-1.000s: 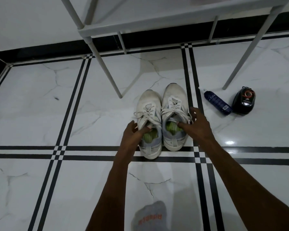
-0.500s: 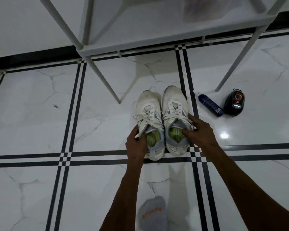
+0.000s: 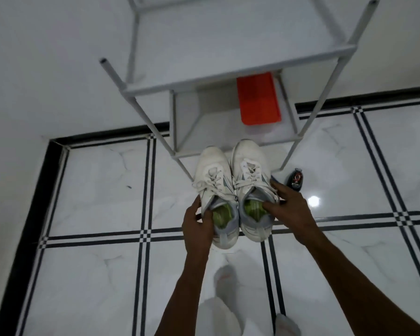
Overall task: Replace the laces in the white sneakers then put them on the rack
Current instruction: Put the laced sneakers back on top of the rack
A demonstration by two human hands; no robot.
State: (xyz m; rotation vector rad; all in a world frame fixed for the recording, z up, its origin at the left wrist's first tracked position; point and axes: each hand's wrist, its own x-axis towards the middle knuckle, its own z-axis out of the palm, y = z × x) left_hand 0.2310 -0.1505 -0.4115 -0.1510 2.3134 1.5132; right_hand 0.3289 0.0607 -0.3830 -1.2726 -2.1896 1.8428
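Two laced white sneakers with green insoles are held side by side above the tiled floor, toes pointing at the rack. My left hand (image 3: 197, 225) grips the collar of the left sneaker (image 3: 214, 180) from its outer side. My right hand (image 3: 287, 209) grips the right sneaker (image 3: 250, 170), thumb inside the opening and fingers along its outer side. The white metal shoe rack (image 3: 228, 76) stands just beyond the toes, its lower shelf close to them.
An orange box (image 3: 257, 100) lies on the rack's lower shelf at the right. A small black and red object (image 3: 295, 180) sits on the floor right of the sneakers. My socked feet (image 3: 226, 277) show below. White wall at left.
Both sneakers have been lifted off the floor and carried up toward the rack. The view has risen, so the rack's shelves and the orange box now show.
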